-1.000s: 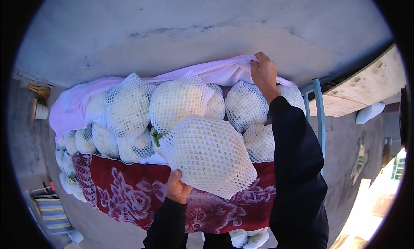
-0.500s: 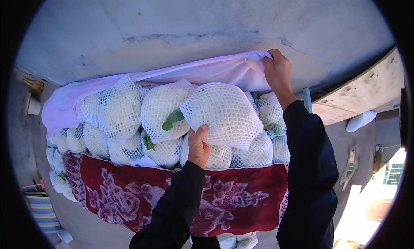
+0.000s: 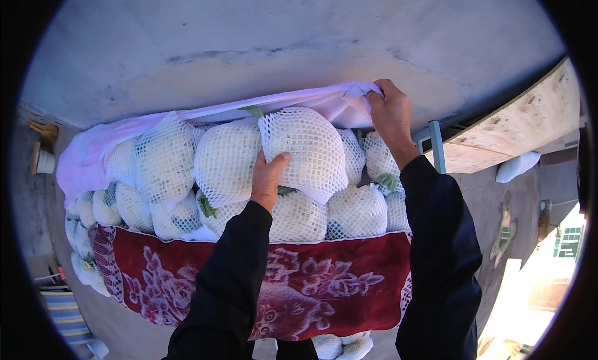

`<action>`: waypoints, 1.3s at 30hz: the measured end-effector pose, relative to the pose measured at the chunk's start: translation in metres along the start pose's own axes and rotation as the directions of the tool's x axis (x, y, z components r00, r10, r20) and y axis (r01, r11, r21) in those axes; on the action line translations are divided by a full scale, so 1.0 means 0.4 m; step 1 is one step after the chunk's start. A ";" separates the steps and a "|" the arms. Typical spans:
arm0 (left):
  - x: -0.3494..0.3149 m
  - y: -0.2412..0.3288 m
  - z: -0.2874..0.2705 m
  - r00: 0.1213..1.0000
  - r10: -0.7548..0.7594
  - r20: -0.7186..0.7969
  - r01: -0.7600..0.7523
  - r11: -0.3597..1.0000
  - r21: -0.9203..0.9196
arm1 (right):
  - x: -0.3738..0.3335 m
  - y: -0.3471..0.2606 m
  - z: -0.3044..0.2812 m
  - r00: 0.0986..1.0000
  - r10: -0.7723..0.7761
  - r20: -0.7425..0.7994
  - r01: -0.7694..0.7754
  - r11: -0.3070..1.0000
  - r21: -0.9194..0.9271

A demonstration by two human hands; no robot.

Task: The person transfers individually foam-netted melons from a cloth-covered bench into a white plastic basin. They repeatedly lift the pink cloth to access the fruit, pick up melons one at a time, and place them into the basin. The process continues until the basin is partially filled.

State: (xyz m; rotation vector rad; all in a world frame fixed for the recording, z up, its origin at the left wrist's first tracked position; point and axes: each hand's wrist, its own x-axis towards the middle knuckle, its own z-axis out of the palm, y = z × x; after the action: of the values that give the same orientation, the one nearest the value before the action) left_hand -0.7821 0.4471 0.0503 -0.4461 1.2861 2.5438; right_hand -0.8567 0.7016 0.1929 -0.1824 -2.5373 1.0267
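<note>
Foam-netted vegetable point(image 3: 305, 151) shifted left and farther back since half second ago. Nearest, red flowered cloth point(image 3: 358, 279). Beyond, left hand point(image 3: 268, 176) clamped on vegetable's lower-left side, in upper row beside netted neighbour point(image 3: 225, 155). Farther, right hand point(image 3: 392, 110), fingers clamped on pink cloth point(image 3: 293, 99).

Left sleeve point(image 3: 221, 279): black, long, smooth fabric, creased along forearm.
Right sleeve point(image 3: 439, 248): black, long, slight sheen, folded lengthwise.
Cuffs point(image 3: 259, 213): plain, black, ending at wrists.
Left hand point(image 3: 268, 179): bare.
Right hand point(image 3: 392, 114): bare.
Lower clothing point(image 3: 296, 350): black; type indeterminable.
</note>
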 end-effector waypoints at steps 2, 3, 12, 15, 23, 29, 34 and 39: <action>0.005 -0.018 -0.008 1.000 -0.001 0.003 0.001 1.000 0.024 | -0.008 -0.006 -0.001 1.000 0.020 0.013 -0.020 1.000 0.002; 0.008 -0.027 -0.011 1.000 0.010 0.019 -0.011 0.999 0.044 | -0.010 -0.004 -0.001 1.000 0.021 0.015 -0.021 1.000 0.016; -0.018 -0.011 0.019 0.993 0.025 -0.119 0.015 0.946 0.323 | -0.053 0.012 0.004 0.999 0.021 0.048 -0.024 0.998 0.066; -0.057 -0.052 0.027 0.962 0.240 -0.131 -0.129 0.822 0.554 | -0.059 0.020 -0.004 0.999 0.012 0.049 -0.015 0.998 0.060; -0.082 -0.071 0.015 0.937 0.314 -0.151 -0.113 0.684 0.721 | -0.069 0.033 -0.001 0.998 0.018 0.052 -0.024 0.994 0.104; -0.018 -0.050 -0.045 0.956 0.270 -0.118 -0.027 0.478 0.878 | -0.153 0.024 -0.011 0.999 -0.050 0.010 0.049 0.995 0.087; -0.043 -0.015 -0.032 0.977 0.160 -0.144 0.056 0.456 0.888 | -0.248 0.004 -0.039 1.000 -0.014 0.002 0.014 0.992 0.124; -0.057 -0.017 -0.050 0.974 0.201 -0.099 -0.001 0.444 0.896 | -0.292 0.005 -0.061 0.999 0.007 -0.043 -0.002 0.995 0.095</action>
State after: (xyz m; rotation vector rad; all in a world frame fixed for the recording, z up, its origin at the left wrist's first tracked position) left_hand -0.7555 0.4329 0.0427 -0.3557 2.5304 1.4823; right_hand -0.7401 0.6878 0.1710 -0.1814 -2.4444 1.1306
